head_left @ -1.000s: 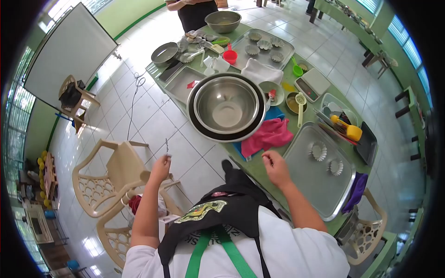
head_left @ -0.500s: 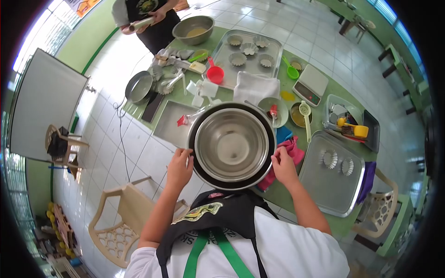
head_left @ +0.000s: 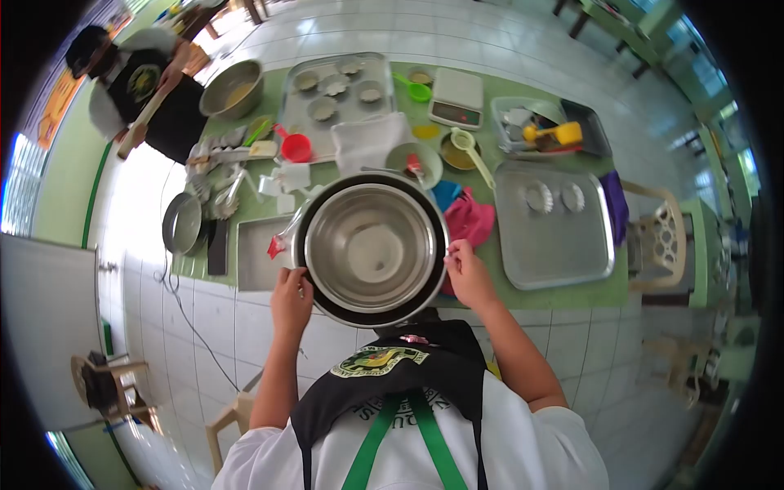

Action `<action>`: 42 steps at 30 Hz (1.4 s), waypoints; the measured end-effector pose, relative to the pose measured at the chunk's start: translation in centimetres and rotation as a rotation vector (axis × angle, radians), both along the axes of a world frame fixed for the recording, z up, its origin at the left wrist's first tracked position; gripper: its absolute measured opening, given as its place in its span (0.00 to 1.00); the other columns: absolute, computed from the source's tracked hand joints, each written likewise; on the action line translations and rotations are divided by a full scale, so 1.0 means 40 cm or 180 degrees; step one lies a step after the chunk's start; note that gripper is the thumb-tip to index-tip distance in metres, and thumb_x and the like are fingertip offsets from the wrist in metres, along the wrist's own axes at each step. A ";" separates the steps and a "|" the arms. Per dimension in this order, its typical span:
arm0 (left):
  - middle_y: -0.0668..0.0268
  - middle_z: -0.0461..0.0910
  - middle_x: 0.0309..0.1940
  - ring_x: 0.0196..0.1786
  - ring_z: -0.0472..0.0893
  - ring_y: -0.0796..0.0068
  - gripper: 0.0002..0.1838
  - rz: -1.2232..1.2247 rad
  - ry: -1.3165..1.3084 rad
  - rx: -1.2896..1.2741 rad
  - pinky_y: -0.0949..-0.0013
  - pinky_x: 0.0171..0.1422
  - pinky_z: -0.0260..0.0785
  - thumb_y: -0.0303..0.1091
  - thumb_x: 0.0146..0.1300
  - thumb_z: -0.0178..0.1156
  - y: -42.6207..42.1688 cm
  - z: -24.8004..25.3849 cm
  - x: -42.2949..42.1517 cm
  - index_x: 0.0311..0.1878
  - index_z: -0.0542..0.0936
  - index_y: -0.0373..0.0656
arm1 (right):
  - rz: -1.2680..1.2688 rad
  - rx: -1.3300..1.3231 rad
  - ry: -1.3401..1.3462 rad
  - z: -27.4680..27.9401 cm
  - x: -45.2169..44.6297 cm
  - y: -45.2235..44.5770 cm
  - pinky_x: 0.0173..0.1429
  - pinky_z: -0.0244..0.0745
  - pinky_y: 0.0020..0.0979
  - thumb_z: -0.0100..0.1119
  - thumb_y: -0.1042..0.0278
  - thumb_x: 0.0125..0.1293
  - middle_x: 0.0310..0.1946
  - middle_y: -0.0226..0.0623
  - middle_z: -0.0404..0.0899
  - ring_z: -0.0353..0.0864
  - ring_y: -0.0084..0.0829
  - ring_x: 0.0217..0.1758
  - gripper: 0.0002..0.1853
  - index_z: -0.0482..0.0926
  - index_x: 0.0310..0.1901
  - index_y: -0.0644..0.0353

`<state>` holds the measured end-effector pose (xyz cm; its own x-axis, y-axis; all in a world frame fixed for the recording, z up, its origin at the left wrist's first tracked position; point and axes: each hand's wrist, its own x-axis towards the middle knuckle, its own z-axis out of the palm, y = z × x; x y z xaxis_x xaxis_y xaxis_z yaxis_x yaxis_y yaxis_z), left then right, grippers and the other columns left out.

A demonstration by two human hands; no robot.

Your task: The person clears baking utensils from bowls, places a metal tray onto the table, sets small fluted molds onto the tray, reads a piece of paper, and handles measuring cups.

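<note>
A steel mixing bowl (head_left: 321,255) sits inside a larger metal bowl (head_left: 443,237) with a dark gap between their walls. The pair is in front of my body at the table's near edge. My left hand (head_left: 292,300) is closed on the outer bowl's left rim, and my right hand (head_left: 471,276) pinches its right rim. Inside, the smaller bowl looks bare. Just left lies a rectangular pan (head_left: 253,249) with a red-ended brush (head_left: 278,245). Behind stands a bowl with a red utensil (head_left: 414,163); a pink cloth (head_left: 471,219) lies near my right hand.
The green table (head_left: 555,298) bears a large tray (head_left: 555,253) with two fluted molds, a kitchen scale (head_left: 456,96), a muffin-mold tray (head_left: 294,106), a red measuring cup (head_left: 296,148) and a white towel (head_left: 371,143). A co-worker (head_left: 151,90) holds a rolling pin at the far left. Plastic chairs (head_left: 670,233) stand around.
My view has turned, so the table sits straighter and its things appear farther left. The co-worker shows more fully. Both hands still hold the nested bowls.
</note>
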<state>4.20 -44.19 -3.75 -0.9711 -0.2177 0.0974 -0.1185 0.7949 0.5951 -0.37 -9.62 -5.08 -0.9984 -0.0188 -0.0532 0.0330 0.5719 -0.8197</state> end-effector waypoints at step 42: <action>0.54 0.80 0.38 0.45 0.80 0.51 0.09 -0.1570 0.0268 -0.0153 0.54 0.51 0.72 0.29 0.62 0.55 1.029 0.115 -0.590 0.44 0.81 0.40 | -0.0317 0.0886 0.0002 0.012 -0.134 1.011 0.47 0.75 0.46 0.60 0.71 0.63 0.41 0.48 0.75 0.78 0.52 0.43 0.06 0.79 0.40 0.62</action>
<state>-19.41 -3.01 0.87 -0.9456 0.2720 0.1786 0.3252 0.7708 0.5479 -5.73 30.83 -4.62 -0.9946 0.0947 -0.0420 0.0999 0.7687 -0.6317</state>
